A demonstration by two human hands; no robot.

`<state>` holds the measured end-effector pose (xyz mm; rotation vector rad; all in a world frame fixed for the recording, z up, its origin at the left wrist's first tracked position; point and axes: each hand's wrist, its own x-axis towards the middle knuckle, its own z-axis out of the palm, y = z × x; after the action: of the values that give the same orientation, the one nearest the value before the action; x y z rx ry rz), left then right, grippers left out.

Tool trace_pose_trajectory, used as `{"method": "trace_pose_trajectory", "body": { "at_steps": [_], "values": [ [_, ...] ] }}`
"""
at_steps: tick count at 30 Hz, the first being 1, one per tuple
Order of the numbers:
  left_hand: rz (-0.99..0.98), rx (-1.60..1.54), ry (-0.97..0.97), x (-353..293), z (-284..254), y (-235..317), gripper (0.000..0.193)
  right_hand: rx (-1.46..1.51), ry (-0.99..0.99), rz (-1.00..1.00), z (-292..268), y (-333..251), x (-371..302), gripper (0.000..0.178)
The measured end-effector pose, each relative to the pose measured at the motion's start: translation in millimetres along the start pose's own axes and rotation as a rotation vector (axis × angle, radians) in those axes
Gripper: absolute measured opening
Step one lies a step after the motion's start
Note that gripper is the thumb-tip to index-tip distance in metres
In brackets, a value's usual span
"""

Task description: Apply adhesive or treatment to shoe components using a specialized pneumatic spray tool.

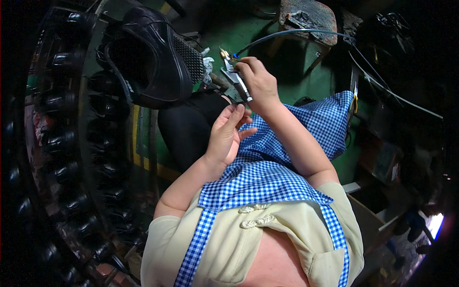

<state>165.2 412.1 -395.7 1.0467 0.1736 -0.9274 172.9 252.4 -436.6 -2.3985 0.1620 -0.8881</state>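
Observation:
My right hand (258,79) is closed round a small metal air gun (234,79) with a brass nozzle pointing up and away from me. A blue fitting joins its thin air hose (287,31), which curves off to the right. Just below the gun's lower end is my left hand (228,134), thumb and forefinger pinched at a small dark bit I cannot make out, the other fingers loosely curled. Up and left of both hands is a large black shoe (179,71), its opening facing left and its textured sole facing right. Neither hand touches the shoe.
Rows of black shoes (62,103) stand on racks along the left. A worn stool (315,16) stands at the far right on the green floor (299,71). My blue checked apron (306,124) covers my lap. Crumpled white material (207,64) shows beside the shoe's sole.

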Motion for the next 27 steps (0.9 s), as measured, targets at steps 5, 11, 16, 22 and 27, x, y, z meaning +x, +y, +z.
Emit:
{"method": "trace_pose_trajectory", "body": {
  "at_steps": [5,11,16,22,27],
  "values": [
    [0.528,0.341,-0.296,-58,-21,56,0.017,-0.211,-0.263,0.040,11,32,-12,0.031],
    [1.251,1.441,0.241,-76,-20,125,0.049,-0.049,-0.321,0.040,55,26,-7,0.027],
    [1.219,1.431,0.269,-68,-29,137,0.043,0.001,-0.390,0.047,77,30,-6,0.021],
    [1.194,1.632,0.124,-73,-23,164,0.038,-0.025,-0.532,0.050,20,27,-14,0.030],
    [1.169,1.780,0.043,-78,-16,177,0.045,0.270,-0.159,0.057,-44,-4,22,0.020]
  ]
}}
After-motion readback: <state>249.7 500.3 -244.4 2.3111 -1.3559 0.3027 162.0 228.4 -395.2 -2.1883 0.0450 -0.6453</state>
